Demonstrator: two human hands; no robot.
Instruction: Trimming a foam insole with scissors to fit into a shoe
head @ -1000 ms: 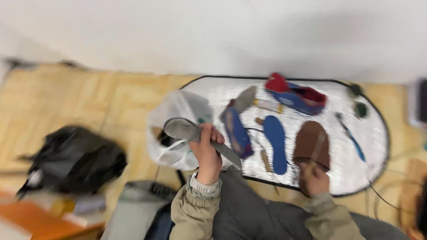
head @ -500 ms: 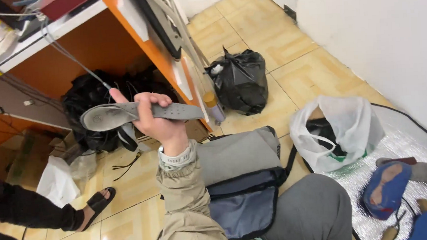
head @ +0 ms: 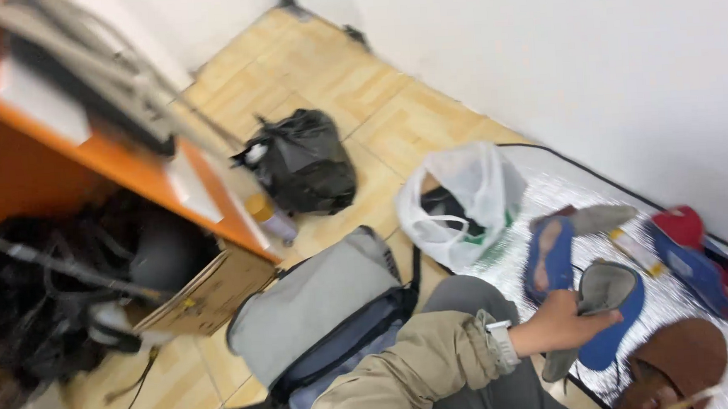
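The flat grey foam insole (head: 597, 300), raised over the cluttered floor beside the orange desk (head: 87, 152) half a second ago, has been carried back over the silver mat (head: 546, 191) and is gripped at its edge by the left hand (head: 557, 323), just above a blue insole (head: 608, 345). The sole is thus returned among the other shoe parts. The right hand (head: 660, 396), barely seen at the brown sole (head: 679, 354), cannot be told as closed or released.

A grey insole (head: 594, 294) lies over a blue one (head: 613, 332) on the shiny silver mat (head: 537, 189), beside a brown sole (head: 679, 354), grey backpack (head: 319, 302), black bag (head: 302, 160) and tan parquet floor (head: 349, 72).
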